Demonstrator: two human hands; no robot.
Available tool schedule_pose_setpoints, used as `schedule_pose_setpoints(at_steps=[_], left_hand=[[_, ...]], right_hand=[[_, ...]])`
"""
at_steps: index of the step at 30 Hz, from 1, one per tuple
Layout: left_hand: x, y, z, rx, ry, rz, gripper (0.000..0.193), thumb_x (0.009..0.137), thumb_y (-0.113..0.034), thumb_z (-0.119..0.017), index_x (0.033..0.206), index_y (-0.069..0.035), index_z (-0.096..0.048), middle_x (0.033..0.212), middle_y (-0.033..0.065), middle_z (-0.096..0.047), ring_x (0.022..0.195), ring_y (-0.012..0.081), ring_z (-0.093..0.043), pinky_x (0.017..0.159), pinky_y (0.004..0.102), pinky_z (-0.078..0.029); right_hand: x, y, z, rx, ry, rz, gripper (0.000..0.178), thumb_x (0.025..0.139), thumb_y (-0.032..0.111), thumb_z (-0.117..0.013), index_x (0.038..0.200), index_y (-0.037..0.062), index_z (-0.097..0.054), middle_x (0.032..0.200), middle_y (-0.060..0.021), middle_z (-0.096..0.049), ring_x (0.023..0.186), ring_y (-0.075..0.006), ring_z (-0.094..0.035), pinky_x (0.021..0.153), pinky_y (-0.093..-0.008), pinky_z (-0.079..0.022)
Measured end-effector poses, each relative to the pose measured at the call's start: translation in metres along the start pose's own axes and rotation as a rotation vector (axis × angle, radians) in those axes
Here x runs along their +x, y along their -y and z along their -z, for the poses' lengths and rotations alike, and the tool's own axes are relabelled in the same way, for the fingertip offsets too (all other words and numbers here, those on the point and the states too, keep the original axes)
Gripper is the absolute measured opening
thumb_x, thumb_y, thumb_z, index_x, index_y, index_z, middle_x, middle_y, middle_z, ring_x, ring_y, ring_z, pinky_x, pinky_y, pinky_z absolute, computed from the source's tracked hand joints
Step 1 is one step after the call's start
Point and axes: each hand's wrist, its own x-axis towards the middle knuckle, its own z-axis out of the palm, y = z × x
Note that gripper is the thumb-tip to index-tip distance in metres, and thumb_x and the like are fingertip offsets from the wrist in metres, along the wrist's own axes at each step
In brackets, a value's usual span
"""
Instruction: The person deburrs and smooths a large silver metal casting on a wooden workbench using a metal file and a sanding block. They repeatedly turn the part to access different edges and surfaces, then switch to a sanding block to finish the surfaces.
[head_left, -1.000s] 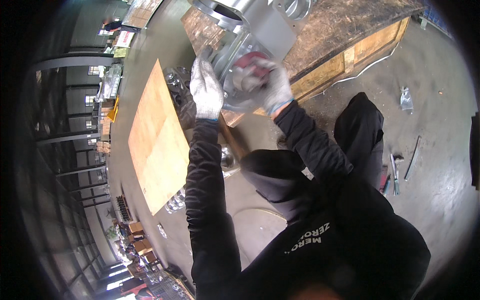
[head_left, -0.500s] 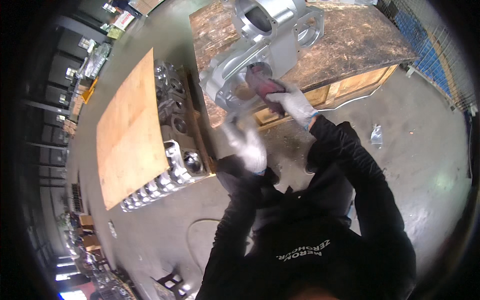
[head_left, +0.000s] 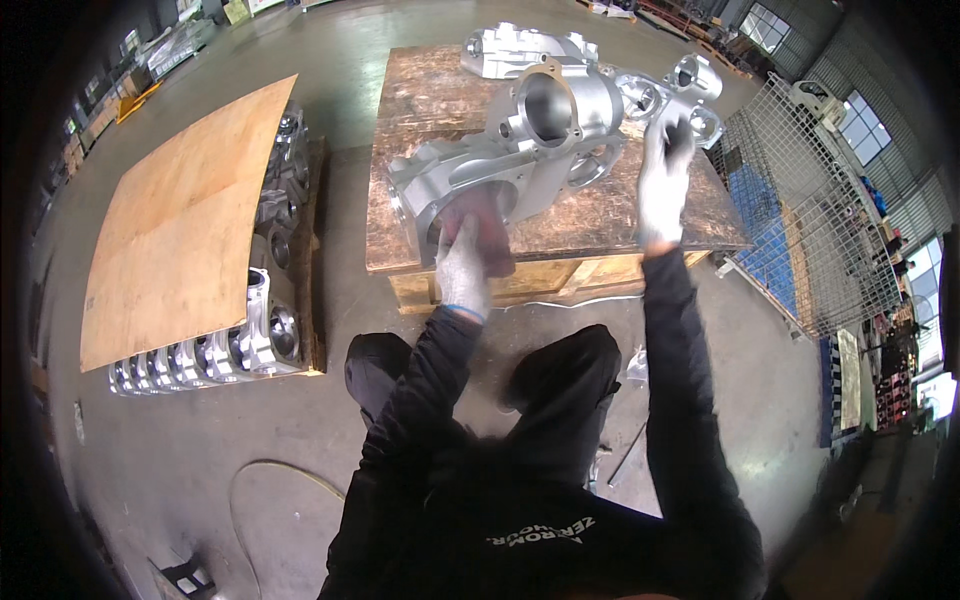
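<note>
My left hand [head_left: 464, 268], in a white glove, grips a dark red cloth-like pad [head_left: 490, 240] at the round lower opening of a large silver metal casting [head_left: 545, 160]. The pad is blurred and hides part of that opening. Farther right, my gloved right hand [head_left: 664, 185] reaches over the wooden workbench [head_left: 600, 235] toward a smaller silver casting [head_left: 697, 78] with round openings. Motion smears its fingers, and a dark patch shows beside them; whether it holds anything is unclear.
Another silver casting [head_left: 525, 50] lies at the bench's far edge. On the left, a plywood sheet [head_left: 185, 220] covers rows of silver castings [head_left: 285, 335] on a pallet. A wire mesh cage [head_left: 810, 200] stands right of the bench. A hose [head_left: 262, 462] lies on the floor.
The dark red pad has passed from my right hand to my left. My right hand has moved away toward the far right of the bench. The view has shifted, showing more of the bench.
</note>
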Motion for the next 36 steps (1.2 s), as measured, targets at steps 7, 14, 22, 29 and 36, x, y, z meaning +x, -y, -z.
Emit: schedule_pose_setpoints(at_steps=[7, 14, 22, 29, 36], left_hand=[[0.014, -0.021, -0.021, -0.407, 0.192, 0.203, 0.016, 0.104, -0.019, -0.059, 0.119, -0.017, -0.064, 0.116, -0.0009, -0.075, 0.107, 0.0101, -0.07, 0.05, 0.0222, -0.039], [0.063, -0.054, 0.0, -0.099, 0.098, -0.02, 0.025, 0.099, -0.012, -0.066, 0.124, -0.008, -0.064, 0.106, 0.0072, -0.071, 0.088, 0.0208, -0.071, 0.073, 0.034, -0.06], [0.06, 0.005, -0.003, 0.791, 0.124, -0.686, 0.037, 0.089, -0.006, -0.068, 0.125, -0.001, -0.068, 0.108, 0.015, -0.075, 0.098, 0.0213, -0.07, 0.091, 0.0324, -0.054], [0.092, -0.043, 0.024, 2.092, 0.601, -0.858, 0.029, 0.078, -0.009, -0.065, 0.106, -0.008, -0.072, 0.099, 0.0148, -0.073, 0.094, 0.0351, -0.071, 0.079, 0.0462, -0.057], [0.099, -0.033, -0.002, 1.341, 0.293, -0.297, 0.029, 0.086, -0.019, -0.072, 0.113, -0.008, -0.075, 0.091, 0.0186, -0.073, 0.09, 0.0322, -0.073, 0.084, 0.0411, -0.058]], right_hand=[[0.078, 0.005, -0.044, -0.162, 0.238, -0.369, 0.079, 0.103, 0.062, -0.05, 0.144, -0.0051, -0.052, 0.132, -0.0238, -0.065, 0.125, -0.0323, -0.06, 0.106, -0.0382, -0.046], [0.039, 0.006, -0.07, 0.025, -0.009, -0.218, 0.054, 0.105, 0.041, -0.055, 0.127, -0.0082, -0.064, 0.107, -0.0248, -0.072, 0.1, -0.0312, -0.067, 0.092, -0.0399, -0.05], [0.017, 0.017, -0.091, 0.227, -0.19, -0.066, 0.036, 0.106, 0.029, -0.058, 0.109, -0.0053, -0.068, 0.09, -0.0108, -0.069, 0.083, -0.0184, -0.061, 0.079, -0.034, -0.05], [0.024, 0.001, -0.068, 0.226, -0.067, -0.073, 0.045, 0.103, 0.033, -0.06, 0.123, -0.0083, -0.064, 0.109, -0.0189, -0.072, 0.098, -0.0243, -0.067, 0.089, -0.0357, -0.051], [0.027, -0.003, -0.082, 0.116, -0.167, -0.014, 0.046, 0.103, 0.032, -0.061, 0.12, -0.0096, -0.064, 0.11, -0.0203, -0.072, 0.099, -0.0273, -0.067, 0.092, -0.037, -0.05]])
